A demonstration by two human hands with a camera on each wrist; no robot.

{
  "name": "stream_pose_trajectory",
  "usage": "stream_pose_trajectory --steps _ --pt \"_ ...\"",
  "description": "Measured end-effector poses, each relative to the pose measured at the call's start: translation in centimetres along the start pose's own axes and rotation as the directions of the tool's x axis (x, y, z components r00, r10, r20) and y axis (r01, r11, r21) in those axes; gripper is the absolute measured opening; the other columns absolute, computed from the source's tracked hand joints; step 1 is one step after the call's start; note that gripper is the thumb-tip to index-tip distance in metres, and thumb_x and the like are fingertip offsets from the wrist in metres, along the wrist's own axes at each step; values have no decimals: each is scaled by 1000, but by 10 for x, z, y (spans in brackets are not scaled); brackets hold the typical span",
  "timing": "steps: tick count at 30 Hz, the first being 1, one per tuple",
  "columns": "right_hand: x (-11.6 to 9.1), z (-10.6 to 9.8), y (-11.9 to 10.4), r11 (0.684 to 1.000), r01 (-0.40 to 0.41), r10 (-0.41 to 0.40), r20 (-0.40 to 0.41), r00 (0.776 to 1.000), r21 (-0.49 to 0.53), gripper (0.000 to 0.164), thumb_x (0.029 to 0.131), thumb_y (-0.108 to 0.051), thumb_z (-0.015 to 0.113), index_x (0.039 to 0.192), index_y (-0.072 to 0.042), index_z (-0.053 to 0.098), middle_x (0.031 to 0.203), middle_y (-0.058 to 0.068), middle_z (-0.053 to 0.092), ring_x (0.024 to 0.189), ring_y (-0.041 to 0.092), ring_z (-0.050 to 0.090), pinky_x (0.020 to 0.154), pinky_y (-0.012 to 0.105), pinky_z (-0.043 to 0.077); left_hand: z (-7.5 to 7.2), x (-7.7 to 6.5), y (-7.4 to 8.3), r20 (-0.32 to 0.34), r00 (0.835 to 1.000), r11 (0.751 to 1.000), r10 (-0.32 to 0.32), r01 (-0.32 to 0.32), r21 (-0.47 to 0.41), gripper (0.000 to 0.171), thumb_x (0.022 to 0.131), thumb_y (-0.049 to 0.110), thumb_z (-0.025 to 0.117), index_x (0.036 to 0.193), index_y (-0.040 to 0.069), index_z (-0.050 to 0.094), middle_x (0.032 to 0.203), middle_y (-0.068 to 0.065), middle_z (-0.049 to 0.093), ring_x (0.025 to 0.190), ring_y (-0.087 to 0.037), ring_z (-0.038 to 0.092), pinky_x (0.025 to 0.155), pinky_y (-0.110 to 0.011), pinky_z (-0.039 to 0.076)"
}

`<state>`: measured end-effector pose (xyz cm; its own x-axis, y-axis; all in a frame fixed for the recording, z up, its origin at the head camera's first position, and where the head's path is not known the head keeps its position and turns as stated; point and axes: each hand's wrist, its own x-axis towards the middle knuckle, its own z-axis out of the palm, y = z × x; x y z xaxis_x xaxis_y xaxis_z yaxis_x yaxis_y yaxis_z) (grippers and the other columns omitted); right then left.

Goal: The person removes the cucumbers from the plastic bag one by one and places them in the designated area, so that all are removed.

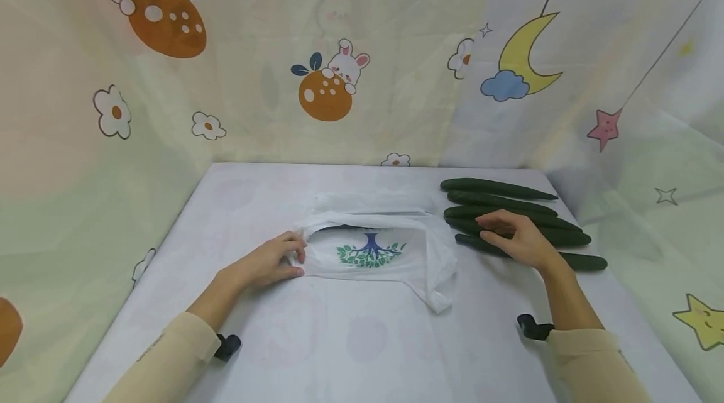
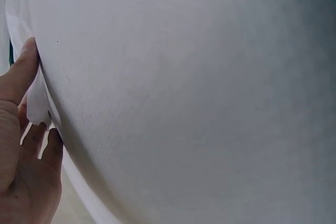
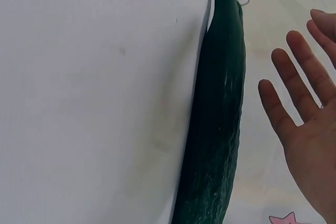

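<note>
A white plastic bag (image 1: 438,246), printed with a blue and green tree, lies flat in the middle of the table with its mouth slightly parted. My left hand (image 1: 277,259) pinches the bag's left edge; in the left wrist view a fold of white plastic (image 2: 38,103) sits between thumb and fingers. Several dark green cucumbers (image 1: 585,262) lie side by side to the right of the bag. Over them hovers my right hand (image 1: 517,239), fingers spread and holding nothing. The right wrist view shows the nearest cucumber (image 3: 215,114) apart from that hand's fingertips.
A white cloth covers the table (image 1: 271,340). Behind and at both sides hang curtains (image 1: 254,95) with cartoon prints. Black wrist mounts (image 1: 227,347) show at both sleeves.
</note>
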<state>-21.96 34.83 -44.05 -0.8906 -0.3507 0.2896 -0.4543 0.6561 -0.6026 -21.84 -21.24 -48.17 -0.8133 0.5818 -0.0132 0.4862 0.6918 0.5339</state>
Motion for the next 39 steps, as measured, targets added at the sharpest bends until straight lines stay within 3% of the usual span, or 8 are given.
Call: stream_pose_trajectory --steps 4,8,15,23,32,39 --pt "4 4 -3 1000 7 -7 2 1000 7 28 96 -12 73 123 -9 70 121 10 70 105 29 65 88 36 54 2 1 -2 4 1000 1000 6 -6 9 16 93 27 78 99 26 63 135 -1 55 131 -29 51 110 -51 41" --pt "11 9 -9 999 17 -17 -7 1000 31 28 97 -12 71 125 -8 68 121 14 70 105 26 66 89 30 53 2 1 -2 -8 1000 1000 14 -14 3 16 93 26 78 98 26 63 133 0 56 130 -28 52 109 -51 42" --pt "24 17 -25 995 42 -41 -19 999 96 29 96 -9 72 125 -4 68 122 19 69 104 21 66 91 34 53 1 2 -6 -33 996 996 85 -84 26 16 91 25 79 97 24 64 130 -4 58 125 -30 55 106 -53 43" --pt "32 24 -38 991 56 -56 -8 998 120 29 95 -6 73 124 -6 69 121 14 69 101 21 66 88 26 52 2 2 -7 -11 999 998 51 -51 21 18 91 25 80 97 26 63 131 -2 56 127 -28 53 108 -51 42" --pt "45 33 -57 987 77 -81 23 996 141 28 98 -10 70 125 -10 69 122 14 68 108 30 65 95 50 52 5 3 -8 -3 999 999 41 -41 21 19 91 24 80 96 27 63 131 -2 56 126 -28 53 108 -50 43" --pt "57 38 -73 985 102 -108 36 993 141 27 96 -11 71 123 -12 70 121 7 68 114 35 63 99 57 50 2 4 -7 -8 998 998 56 -55 32 17 91 23 79 98 25 63 130 0 56 123 -26 54 105 -49 43"
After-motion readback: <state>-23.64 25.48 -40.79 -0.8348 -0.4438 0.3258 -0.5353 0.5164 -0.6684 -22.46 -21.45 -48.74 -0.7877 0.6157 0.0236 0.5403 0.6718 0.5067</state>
